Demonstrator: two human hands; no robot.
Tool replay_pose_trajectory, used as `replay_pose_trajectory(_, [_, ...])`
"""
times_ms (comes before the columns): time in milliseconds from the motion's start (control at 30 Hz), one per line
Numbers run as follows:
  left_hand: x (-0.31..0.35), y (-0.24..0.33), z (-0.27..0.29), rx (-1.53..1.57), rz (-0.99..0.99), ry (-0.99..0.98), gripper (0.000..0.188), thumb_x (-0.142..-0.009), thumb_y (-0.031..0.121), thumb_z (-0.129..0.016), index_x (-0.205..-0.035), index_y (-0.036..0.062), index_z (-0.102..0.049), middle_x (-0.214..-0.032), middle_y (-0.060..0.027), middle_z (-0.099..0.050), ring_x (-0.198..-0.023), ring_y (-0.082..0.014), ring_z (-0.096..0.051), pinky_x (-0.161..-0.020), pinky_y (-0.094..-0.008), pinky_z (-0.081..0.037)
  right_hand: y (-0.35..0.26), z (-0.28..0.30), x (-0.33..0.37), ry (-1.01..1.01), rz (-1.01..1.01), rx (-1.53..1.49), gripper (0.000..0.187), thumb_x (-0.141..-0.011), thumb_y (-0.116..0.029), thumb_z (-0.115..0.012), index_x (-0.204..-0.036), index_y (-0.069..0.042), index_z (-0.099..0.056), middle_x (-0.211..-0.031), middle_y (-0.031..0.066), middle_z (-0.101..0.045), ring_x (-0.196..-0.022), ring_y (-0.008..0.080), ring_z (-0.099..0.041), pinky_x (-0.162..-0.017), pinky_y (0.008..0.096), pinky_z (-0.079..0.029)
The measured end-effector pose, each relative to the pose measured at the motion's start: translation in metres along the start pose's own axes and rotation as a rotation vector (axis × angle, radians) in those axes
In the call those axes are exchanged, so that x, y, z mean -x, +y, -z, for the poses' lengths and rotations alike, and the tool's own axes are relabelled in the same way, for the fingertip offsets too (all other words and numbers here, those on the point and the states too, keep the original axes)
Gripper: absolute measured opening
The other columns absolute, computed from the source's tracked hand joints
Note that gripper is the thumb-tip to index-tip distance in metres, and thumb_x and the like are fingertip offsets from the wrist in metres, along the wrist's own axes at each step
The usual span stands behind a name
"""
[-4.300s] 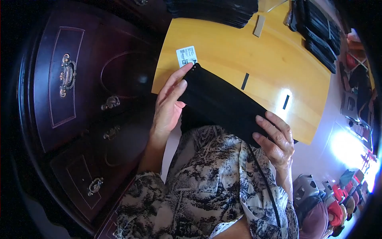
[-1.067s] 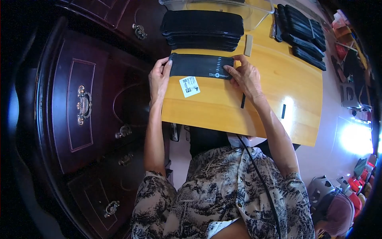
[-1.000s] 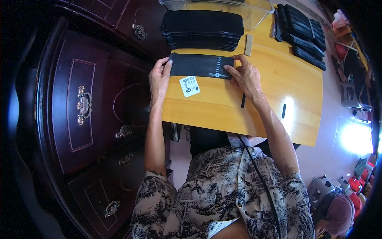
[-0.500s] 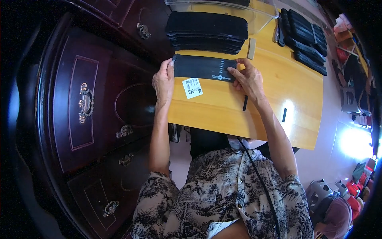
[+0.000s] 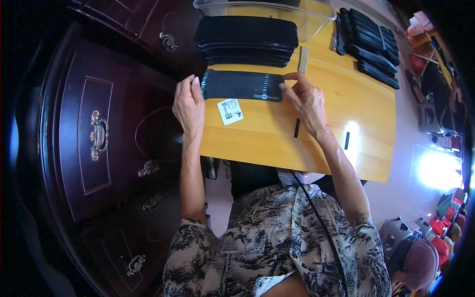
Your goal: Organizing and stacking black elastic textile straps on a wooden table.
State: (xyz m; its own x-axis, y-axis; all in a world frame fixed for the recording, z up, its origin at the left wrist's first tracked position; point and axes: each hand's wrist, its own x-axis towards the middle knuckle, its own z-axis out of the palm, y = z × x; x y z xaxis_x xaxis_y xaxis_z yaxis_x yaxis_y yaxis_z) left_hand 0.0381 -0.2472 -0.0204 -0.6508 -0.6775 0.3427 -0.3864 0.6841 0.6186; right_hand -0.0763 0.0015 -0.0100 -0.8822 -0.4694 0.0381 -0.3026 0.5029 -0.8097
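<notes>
A flat black band lies across the table, with a row of pale marks near each end and small pale print at its lower right. Just off its left end is my left hand, thumb and fingers raised and not gripping it. At the right end, the thumb and forefinger of my right hand pinch the band's edge. A white printed label card rests just below the band. Beyond it stands a stack of similar black bands.
A clear plastic bin stands at the far edge of the yellow table. More black bundles lie at the far right. A tan strip and two small black strips are on the tabletop. Dark wooden drawers border the left.
My left hand has let go of the band's left end and drawn slightly away, uncovering pale marks there. My right hand stays at the right end. The whole view has shifted slightly.
</notes>
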Motion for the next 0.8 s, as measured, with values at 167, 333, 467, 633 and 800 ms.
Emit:
replay_pose_trajectory(167, [0.003,0.015,-0.011,-0.251,-0.531,-0.117,0.029,-0.093,0.021,-0.058,-0.116,0.0052,-0.06,-0.121,-0.01,-0.056,-0.121,-0.0273,-0.048,-0.096,-0.04,-0.04,-0.012,-0.016,-0.002,-0.02,0.227,0.185,0.022,-0.085,-0.029,-0.066,-0.092,-0.009,-0.058,-0.085,0.0139,-0.065,-0.073,0.0348,-0.064,-0.063,0.0431,-0.051])
replay_pose_trajectory(333, [0.006,0.011,-0.021,-0.362,-0.606,-0.372,0.057,-0.097,0.037,-0.048,-0.145,0.009,-0.035,-0.151,-0.0163,-0.029,-0.142,-0.0319,-0.023,-0.115,-0.0446,-0.02,-0.004,-0.033,-0.016,-0.042,0.308,0.401,0.035,-0.088,-0.04,-0.061,-0.091,-0.006,-0.052,-0.088,0.014,-0.061,-0.074,0.0342,-0.065,-0.062,0.043,-0.052])
replay_pose_trajectory(467, [0.006,0.014,-0.017,-0.345,-0.569,-0.454,0.059,-0.098,0.035,-0.042,-0.149,0.0112,-0.025,-0.156,-0.0159,-0.019,-0.145,-0.0304,-0.015,-0.118,-0.0442,-0.01,-0.004,-0.028,-0.013,-0.111,0.256,0.478,0.039,-0.089,-0.045,-0.056,-0.094,-0.007,-0.051,-0.09,0.0143,-0.06,-0.073,0.0327,-0.066,-0.06,0.0426,-0.053])
replay_pose_trajectory(633, [0.006,0.024,-0.012,-0.383,-0.564,-0.494,0.059,-0.099,0.036,-0.041,-0.15,0.0125,-0.024,-0.156,-0.0154,-0.017,-0.145,-0.0301,-0.013,-0.118,-0.044,-0.009,-0.007,-0.024,-0.009,-0.061,0.244,0.471,0.037,-0.09,-0.043,-0.056,-0.095,-0.007,-0.051,-0.09,0.0151,-0.059,-0.074,0.0337,-0.066,-0.059,0.0424,-0.053])
replay_pose_trajectory(800, [0.006,0.035,0.003,-0.417,-0.501,-0.514,0.057,-0.099,0.037,-0.041,-0.148,0.0116,-0.027,-0.154,-0.0162,-0.022,-0.144,-0.0311,-0.016,-0.117,-0.0453,-0.011,-0.007,0.032,-0.002,-0.097,0.34,0.136,0.024,-0.087,-0.031,-0.063,-0.094,-0.008,-0.059,-0.09,0.014,-0.064,-0.081,0.0354,-0.064,-0.068,0.0411,-0.052])
